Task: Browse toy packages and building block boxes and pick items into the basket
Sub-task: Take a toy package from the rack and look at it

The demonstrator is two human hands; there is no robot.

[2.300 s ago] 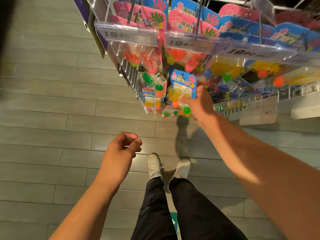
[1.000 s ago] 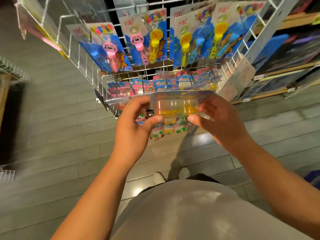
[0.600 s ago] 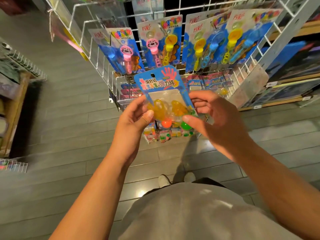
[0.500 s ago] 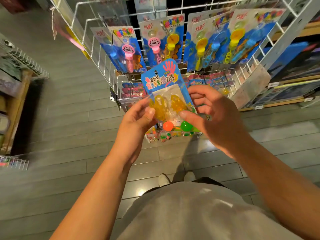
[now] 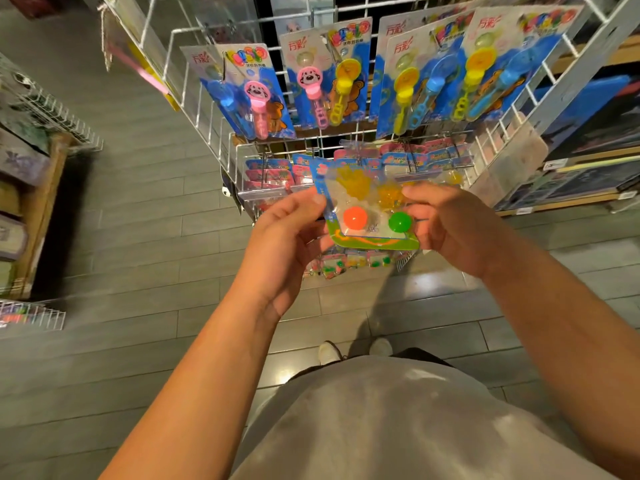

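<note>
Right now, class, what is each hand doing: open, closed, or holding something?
Left hand: closed on the left edge of the toy pack.
Right hand: closed on the pack's right edge.

So dead center of the frame there's a toy package [image 5: 370,216] held between both hands, left hand [image 5: 287,244] on its left edge, right hand [image 5: 453,230] on its right edge. Inside the package two balls [image 5: 355,217] sit side by side along the lower part, with two hand-shaped toys above them. Right behind it, upper middle of the frame, is a wire display rack [image 5: 207,109] with carded bubble wand packs [image 5: 325,74] hanging in a row across the top and smaller packs [image 5: 270,171] on pegs below those. Shelves [image 5: 588,188] run along the right edge, a wooden stand [image 5: 38,209] sits at the left edge, and the person's shoes [image 5: 329,351] are on the floor [image 5: 138,258] lower center.
</note>
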